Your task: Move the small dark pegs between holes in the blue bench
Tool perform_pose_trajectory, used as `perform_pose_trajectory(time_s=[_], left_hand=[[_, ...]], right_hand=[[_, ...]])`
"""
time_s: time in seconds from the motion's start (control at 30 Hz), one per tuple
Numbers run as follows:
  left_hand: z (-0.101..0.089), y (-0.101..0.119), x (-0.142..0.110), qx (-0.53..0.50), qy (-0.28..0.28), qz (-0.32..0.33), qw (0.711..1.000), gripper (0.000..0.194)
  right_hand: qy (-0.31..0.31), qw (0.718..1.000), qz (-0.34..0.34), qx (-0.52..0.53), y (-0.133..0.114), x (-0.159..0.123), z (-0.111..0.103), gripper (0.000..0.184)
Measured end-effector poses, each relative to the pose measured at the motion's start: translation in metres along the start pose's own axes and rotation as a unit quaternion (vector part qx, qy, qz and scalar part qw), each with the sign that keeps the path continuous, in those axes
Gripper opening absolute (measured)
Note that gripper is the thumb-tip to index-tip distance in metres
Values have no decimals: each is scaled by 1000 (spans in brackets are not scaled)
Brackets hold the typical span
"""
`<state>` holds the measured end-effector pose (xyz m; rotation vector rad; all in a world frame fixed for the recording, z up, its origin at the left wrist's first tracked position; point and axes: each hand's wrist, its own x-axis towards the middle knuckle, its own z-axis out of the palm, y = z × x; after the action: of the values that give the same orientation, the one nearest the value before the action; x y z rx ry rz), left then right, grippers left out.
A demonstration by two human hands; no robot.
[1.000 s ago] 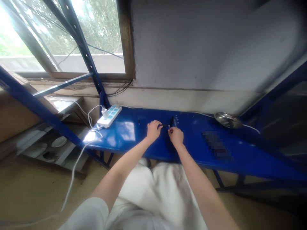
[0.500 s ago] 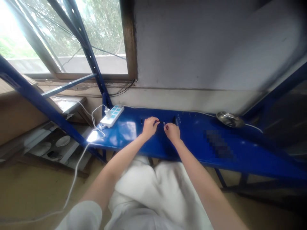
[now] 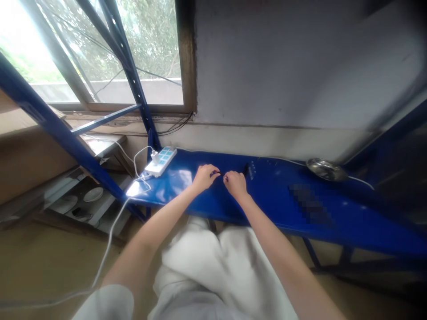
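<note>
A small dark piece (image 3: 218, 173) lies between left hand (image 3: 203, 178), which pinches it, and right hand (image 3: 236, 183), grip unclear.

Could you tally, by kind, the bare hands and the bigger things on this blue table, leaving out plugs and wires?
Bare hands, left hand and right hand: 2
White rectangular power strip: 1
Shiny round metal object: 1
Dark pixelated object: 1
Total: 5
Not counted, too small to tell: tiny dark pieces at the fingertips.
</note>
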<state>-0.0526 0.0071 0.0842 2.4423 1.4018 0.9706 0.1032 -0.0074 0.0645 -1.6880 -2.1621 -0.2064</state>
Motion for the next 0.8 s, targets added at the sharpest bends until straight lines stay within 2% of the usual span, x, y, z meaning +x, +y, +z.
perform_pose_trajectory(time_s=[0.1, 0.23, 0.43, 0.5, 0.63, 0.8], left_hand=[[-2, 1, -2, 25, -36, -9, 999, 15], [-7, 1, 4, 52, -52, -7, 997, 15], [-33, -8, 43, 117, -26, -23, 993, 13], [-39, -13, 55, 149, -51, -28, 987, 11], [-34, -23, 68, 211, -131, -15, 969, 11], [-20, -32, 72, 246, -181, -22, 952, 11]], right_hand=[[15, 1000, -17, 14, -7, 1, 0, 22], [49, 997, -8, 55, -7, -1, 8, 22], [106, 979, 6, 172, 8, -12, 27, 34], [109, 975, 3, 194, 14, -16, 32, 35], [116, 972, -5, 206, 21, -23, 40, 36], [136, 968, -13, 212, 22, -30, 47, 34]])
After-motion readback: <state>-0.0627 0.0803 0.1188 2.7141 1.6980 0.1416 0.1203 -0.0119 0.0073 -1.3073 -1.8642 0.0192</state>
